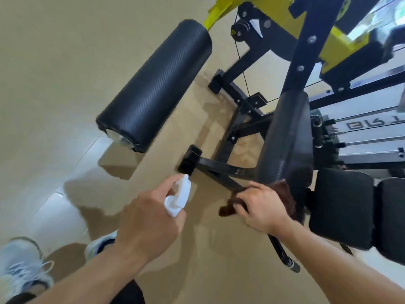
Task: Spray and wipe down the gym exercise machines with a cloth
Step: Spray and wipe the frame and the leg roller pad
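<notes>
We see our left hand (151,218) clenched around a white spray bottle (178,197), the index finger stretched over its top and the nozzle pointing away from us toward the black foot (189,160) of the machine frame just ahead of it. Our right hand (262,208) grasps a dark brown cloth (285,194), bunched under the fingers and pressed against a black frame bar (225,178) at the lower end of the long black seat pad (289,137). The cloth spills out on both sides of that hand, one end toward the left hand, the other touching the pad's edge. To the right of the right hand sit two square black cushions (344,207). Well ahead of the left hand, a black roller pad (157,84) reaches out over the beige floor (54,73). Below the left forearm we see two pale sneakers (19,264) on the floor.
</notes>
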A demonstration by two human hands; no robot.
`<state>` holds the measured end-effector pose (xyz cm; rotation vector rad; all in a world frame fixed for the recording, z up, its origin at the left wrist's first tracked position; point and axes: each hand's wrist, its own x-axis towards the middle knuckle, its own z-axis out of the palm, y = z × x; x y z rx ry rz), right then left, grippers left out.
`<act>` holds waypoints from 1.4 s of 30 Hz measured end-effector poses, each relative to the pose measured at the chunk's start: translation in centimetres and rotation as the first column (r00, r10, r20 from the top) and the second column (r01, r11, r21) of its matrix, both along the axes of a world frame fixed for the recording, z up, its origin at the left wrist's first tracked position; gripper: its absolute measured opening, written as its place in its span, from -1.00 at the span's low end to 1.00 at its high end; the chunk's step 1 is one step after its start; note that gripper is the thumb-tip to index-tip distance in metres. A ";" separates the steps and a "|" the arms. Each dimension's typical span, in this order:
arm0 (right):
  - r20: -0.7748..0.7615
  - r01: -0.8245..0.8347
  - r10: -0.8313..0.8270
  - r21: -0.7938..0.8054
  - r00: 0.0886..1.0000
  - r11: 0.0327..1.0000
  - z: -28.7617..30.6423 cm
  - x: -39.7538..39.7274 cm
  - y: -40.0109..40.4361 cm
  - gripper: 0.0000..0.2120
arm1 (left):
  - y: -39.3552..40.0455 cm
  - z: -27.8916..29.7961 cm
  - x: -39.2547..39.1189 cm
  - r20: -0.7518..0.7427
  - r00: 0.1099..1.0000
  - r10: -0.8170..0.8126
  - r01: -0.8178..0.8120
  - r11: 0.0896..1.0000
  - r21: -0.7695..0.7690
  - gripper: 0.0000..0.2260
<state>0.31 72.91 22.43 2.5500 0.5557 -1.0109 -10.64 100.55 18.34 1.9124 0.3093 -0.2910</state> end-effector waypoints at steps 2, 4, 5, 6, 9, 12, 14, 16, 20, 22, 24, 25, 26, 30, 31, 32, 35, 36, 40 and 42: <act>-0.130 0.328 -0.325 0.001 0.937 0.945 -1.5 -7.3 2.5 -0.66 | 3.1 1.6 -2.5 0.008 0.999 0.033 -0.034 0.997 0.071 -0.58; -0.202 0.855 -0.831 0.078 0.518 0.513 -2.2 -13.2 6.5 -0.64 | 6.2 4.3 -4.5 0.002 0.996 0.085 -0.085 0.990 0.112 -0.57; -0.257 0.967 -0.939 0.172 0.228 0.188 -1.9 -15.3 8.9 -0.67 | 8.0 5.9 -5.4 -0.007 0.994 0.113 -0.111 0.987 0.118 -0.53; -0.359 0.961 -0.933 0.253 -0.009 -0.107 -1.8 -16.9 10.9 -0.66 | 9.7 7.6 -6.1 -0.019 0.992 0.127 -0.124 0.985 0.120 -0.51; -0.644 0.754 -0.700 0.281 -0.310 -0.593 1.4 -18.9 18.4 -0.51 | 13.9 12.5 -7.8 -0.183 0.980 0.073 -0.054 0.993 0.105 -0.56; -0.739 0.702 -0.632 0.322 -0.232 -0.634 7.1 -18.7 23.7 -0.77 | 16.5 16.7 -9.0 -0.230 0.971 0.071 -0.019 0.975 0.219 -0.57; -0.745 0.695 -0.663 0.438 -0.074 -0.570 10.8 -18.4 25.5 -0.82 | 17.3 19.1 -9.5 -0.200 0.978 0.058 -0.007 0.970 0.243 -0.57; -0.723 0.672 -0.686 0.551 0.088 -0.495 14.9 -18.1 26.8 -0.81 | 17.6 21.5 -9.8 -0.148 0.989 0.026 0.009 0.974 0.228 -0.58; -0.727 0.598 -0.641 0.634 0.245 -0.490 21.0 -17.0 28.0 -0.73 | 17.5 25.6 -9.2 -0.069 0.998 -0.006 0.016 0.988 0.153 -0.53; -0.734 0.552 -0.636 0.642 0.240 -0.533 22.9 -16.6 28.3 -0.60 | 17.2 26.7 -8.0 -0.073 0.997 0.002 0.008 0.991 0.133 -0.53; -0.760 0.542 -0.599 0.624 0.252 -0.563 24.0 -16.2 28.6 -0.69 | 16.8 27.2 -6.7 -0.057 0.998 -0.008 0.015 0.992 0.124 -0.51; -0.782 0.549 -0.568 0.601 0.255 -0.581 24.3 -16.0 28.6 -0.74 | 16.6 27.5 -6.0 -0.044 0.999 -0.024 0.029 0.993 0.113 -0.47; -0.807 0.557 -0.540 0.569 0.239 -0.605 24.7 -15.8 28.7 -0.76 | 16.3 27.8 -5.3 -0.041 0.998 -0.048 0.052 0.993 0.102 -0.43; -0.865 0.610 -0.449 0.484 0.225 -0.627 24.7 -14.3 27.6 -0.74 | 14.9 28.1 -2.3 -0.090 0.984 -0.154 0.160 0.985 0.064 -0.52; -0.871 0.620 -0.437 0.473 0.224 -0.625 24.4 -13.5 27.2 -0.73 | 14.5 28.1 -1.4 -0.122 0.979 -0.166 0.174 0.983 0.053 -0.63; -0.873 0.627 -0.436 0.468 0.218 -0.623 24.4 -12.7 26.8 -0.73 | 14.1 28.1 -0.6 -0.150 0.974 -0.171 0.179 0.983 0.037 -0.74; -0.843 0.635 -0.476 0.515 0.252 -0.576 24.1 -10.0 25.5 -0.77 | 13.2 28.4 1.9 -0.168 0.972 -0.165 0.167 0.986 -0.007 -0.89; -0.819 0.634 -0.502 0.548 0.277 -0.545 24.3 -9.2 25.3 -0.80 | 13.0 28.4 2.8 -0.153 0.975 -0.159 0.161 0.987 -0.001 -0.87; -0.689 0.616 -0.603 0.691 0.402 -0.379 24.1 -6.2 23.8 -0.91 | 12.2 29.3 6.8 -0.077 0.991 -0.107 0.114 0.989 0.092 -0.86; -0.673 0.626 -0.619 0.698 0.406 -0.348 24.0 -4.8 23.5 -0.94 | 11.7 29.7 8.5 -0.057 0.993 -0.107 0.115 0.979 0.166 -0.83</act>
